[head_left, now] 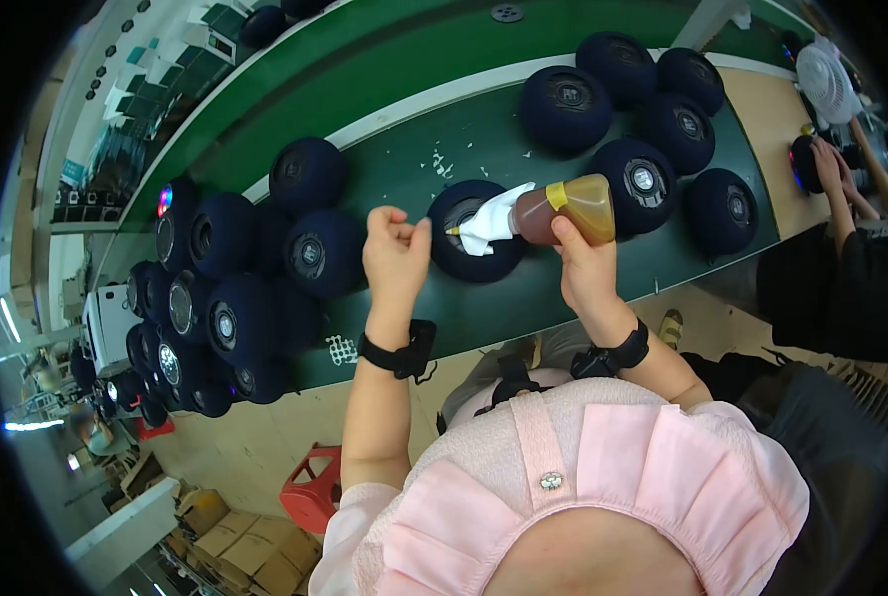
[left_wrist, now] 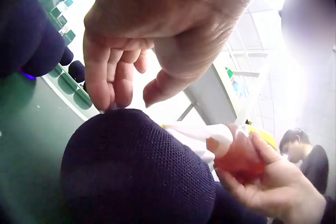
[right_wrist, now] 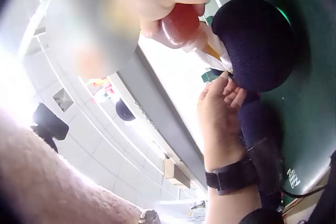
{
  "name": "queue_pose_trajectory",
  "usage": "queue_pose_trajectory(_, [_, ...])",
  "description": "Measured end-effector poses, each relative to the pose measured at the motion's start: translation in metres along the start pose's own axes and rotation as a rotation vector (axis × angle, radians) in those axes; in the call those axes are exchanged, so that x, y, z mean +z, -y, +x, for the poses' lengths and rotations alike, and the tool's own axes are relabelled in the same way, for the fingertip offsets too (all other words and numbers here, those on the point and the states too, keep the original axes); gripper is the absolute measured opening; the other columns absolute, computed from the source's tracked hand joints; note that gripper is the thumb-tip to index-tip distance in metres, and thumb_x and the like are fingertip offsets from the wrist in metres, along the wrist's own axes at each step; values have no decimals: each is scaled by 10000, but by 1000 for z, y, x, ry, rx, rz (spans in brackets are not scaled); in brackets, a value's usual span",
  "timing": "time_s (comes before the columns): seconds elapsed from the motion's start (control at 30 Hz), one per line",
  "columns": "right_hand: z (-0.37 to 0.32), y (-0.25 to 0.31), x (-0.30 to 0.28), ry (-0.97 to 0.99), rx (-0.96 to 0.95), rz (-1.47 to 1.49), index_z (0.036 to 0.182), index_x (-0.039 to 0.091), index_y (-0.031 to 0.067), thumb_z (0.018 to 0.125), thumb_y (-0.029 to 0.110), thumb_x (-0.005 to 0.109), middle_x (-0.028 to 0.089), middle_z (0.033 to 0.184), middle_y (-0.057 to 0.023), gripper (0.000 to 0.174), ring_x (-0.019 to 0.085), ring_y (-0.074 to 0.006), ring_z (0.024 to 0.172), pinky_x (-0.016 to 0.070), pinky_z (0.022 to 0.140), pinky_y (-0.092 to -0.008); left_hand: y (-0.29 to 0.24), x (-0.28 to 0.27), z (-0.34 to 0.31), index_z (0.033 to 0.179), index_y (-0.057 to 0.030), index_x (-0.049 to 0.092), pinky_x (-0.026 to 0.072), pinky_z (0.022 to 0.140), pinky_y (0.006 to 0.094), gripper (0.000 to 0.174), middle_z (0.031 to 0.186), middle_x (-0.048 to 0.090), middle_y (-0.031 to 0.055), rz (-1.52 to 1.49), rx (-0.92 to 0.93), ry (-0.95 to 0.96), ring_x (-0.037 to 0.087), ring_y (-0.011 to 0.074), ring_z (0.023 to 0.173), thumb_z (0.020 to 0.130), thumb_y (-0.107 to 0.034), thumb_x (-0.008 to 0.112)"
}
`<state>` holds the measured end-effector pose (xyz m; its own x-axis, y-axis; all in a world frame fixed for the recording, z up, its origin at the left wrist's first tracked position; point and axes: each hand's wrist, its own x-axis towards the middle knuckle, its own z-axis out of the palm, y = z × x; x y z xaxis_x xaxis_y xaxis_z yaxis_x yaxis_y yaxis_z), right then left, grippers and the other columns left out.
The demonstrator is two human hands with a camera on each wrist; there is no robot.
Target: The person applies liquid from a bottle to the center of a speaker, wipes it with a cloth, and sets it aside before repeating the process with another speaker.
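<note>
My right hand grips a squeeze bottle of reddish-brown liquid, tilted with its nozzle to the left. White tissue is wrapped about the bottle's neck, and yellow tape bands its body. The nozzle tip lies over the top face of a round navy fabric-covered speaker on the green table. Left of that speaker is my left hand, fingers loosely bent. In the left wrist view its fingertips are right at the top edge of the speaker, with the thumb held apart from them.
Several more navy speakers stand on the right of the green table, and others crowd the left. White scraps lie behind the middle speaker. A red stool stands below, and another person's hands are at far right.
</note>
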<state>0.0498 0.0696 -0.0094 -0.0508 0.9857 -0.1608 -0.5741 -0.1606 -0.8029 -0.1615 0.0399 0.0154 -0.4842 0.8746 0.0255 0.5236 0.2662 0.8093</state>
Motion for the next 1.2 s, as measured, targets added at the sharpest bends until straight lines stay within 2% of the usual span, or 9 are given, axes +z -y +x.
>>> queue_pose_trajectory(0.17, [0,14,3,-34,93,106,1177,476,46,845,137,619,540,1127,-75,373,539,-190,1038,442,909,-370,37,-11,-14,968,-17,444,424,542,239,260,682,578,45,-307,-114,-6,535,109,563,785,-65,622])
queue_pose_trajectory(0.23, [2,15,1,-65,143,155,1168,482,46,840,134,627,544,1119,-79,369,536,-202,1042,421,943,-392,32,-14,-26,997,-17,441,447,615,239,313,812,580,62,-324,-184,47,559,118,696,765,-59,648])
queue_pose_trajectory(0.3, [4,13,-3,-70,285,297,1183,471,60,856,176,611,528,1146,-89,375,519,-210,1067,419,951,-400,29,-12,-38,1122,-9,420,475,763,290,509,1042,558,122,-319,-73,69,561,182,939,709,-62,713])
queue_pose_trajectory(0.33, [5,13,-4,-77,339,337,1198,458,69,863,221,605,511,1170,-98,397,503,-217,1091,415,960,-409,26,-11,-42,1122,-9,420,475,763,290,509,1042,558,122,-320,-69,74,561,182,939,709,-62,713])
queue_pose_trajectory(0.4, [3,19,-2,-118,402,412,1195,457,66,862,241,606,509,1169,-95,405,502,-218,1092,413,965,-406,18,-9,-47,1275,-53,351,445,858,382,816,1280,407,158,-181,-83,195,446,263,1152,597,-124,800])
queue_pose_trajectory(0.5, [1,22,2,-194,530,553,1183,461,60,858,282,608,510,1159,-89,420,504,-220,1089,419,968,-394,17,-1,-45,1356,-103,275,435,862,428,995,1363,315,164,-75,-52,218,384,297,1212,536,-178,833])
queue_pose_trajectory(0.7, [-4,26,-2,-193,714,782,1143,497,49,848,333,608,526,1111,-91,424,538,-223,1030,482,906,-356,30,19,-30,1372,-67,226,426,901,427,1095,1325,296,170,-108,107,227,374,301,1196,486,-176,860])
queue_pose_trajectory(0.77, [-7,29,-11,-58,851,875,1152,491,48,848,358,601,527,1104,-103,448,549,-231,1014,510,864,-336,33,22,-27,1377,-68,222,425,909,430,1109,1323,295,173,-108,166,234,374,297,1196,477,-162,863])
queue_pose_trajectory(1.2, [-39,55,-76,-157,699,781,1158,485,49,863,378,569,538,1128,-107,450,558,-229,1037,529,814,-336,9,28,22,1412,-76,142,347,1012,434,1142,1432,245,180,-293,182,598,302,285,1301,497,-11,822])
